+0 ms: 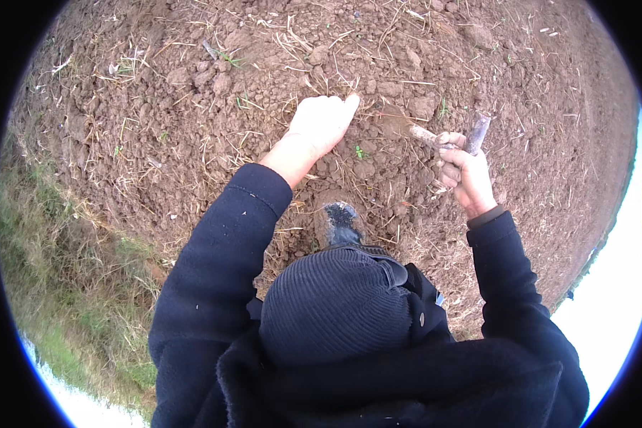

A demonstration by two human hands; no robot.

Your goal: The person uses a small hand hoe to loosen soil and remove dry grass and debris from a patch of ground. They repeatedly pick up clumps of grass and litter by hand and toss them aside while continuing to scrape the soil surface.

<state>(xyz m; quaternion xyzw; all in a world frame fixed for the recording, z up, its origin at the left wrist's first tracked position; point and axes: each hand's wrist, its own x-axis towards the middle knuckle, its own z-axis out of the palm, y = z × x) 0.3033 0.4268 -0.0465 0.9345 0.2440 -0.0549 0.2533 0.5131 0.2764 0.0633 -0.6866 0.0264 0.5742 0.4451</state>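
Observation:
My left hand (321,122) is a loose fist, knuckles up, low over the soil among dry stalks (326,83). Its fingers curl out of sight, and I cannot tell whether they grip anything. To the right, my soil-stained right hand (463,166) is closed around a short-handled digging tool (478,132). One stub of the tool rises above the fist, and a pale shaft reaches left towards the ground. A brown, soil-coloured end (395,124) lies against the earth between the two hands; its outline is hard to make out.
Cloddy brown soil (192,123) strewn with straw spreads all round. A small green seedling (359,152) grows between my hands. My muddy dark boot (342,220) stands below them, in front of my corduroy-covered knee (334,305). Grass (75,305) borders the soil at the lower left.

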